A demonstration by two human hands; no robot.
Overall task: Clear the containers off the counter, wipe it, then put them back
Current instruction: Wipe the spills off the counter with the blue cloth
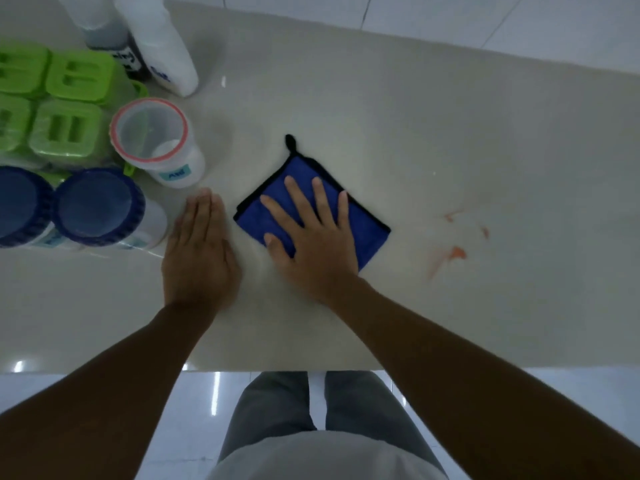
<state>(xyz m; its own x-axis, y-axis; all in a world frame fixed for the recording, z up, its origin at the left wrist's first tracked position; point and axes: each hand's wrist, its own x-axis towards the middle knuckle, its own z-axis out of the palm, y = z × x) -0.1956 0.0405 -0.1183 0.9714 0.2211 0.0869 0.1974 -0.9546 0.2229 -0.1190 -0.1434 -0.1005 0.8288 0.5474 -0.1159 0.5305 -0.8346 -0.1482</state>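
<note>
While blurred jar labels (175, 174) stay unreadable, right hand (311, 237) flat on cloth (367, 233)

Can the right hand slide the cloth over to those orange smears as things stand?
Probably yes: the right hand lies flat on the blue cloth, and only bare counter lies between it and the orange smears.

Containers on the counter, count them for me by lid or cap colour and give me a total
Green lids: 4
Dark blue lids: 2
Red-rimmed clear lid: 1
White bottles, caps out of view: 2
Total: 9

All are grouped at the left of the counter, beside the blue cloth.
</note>
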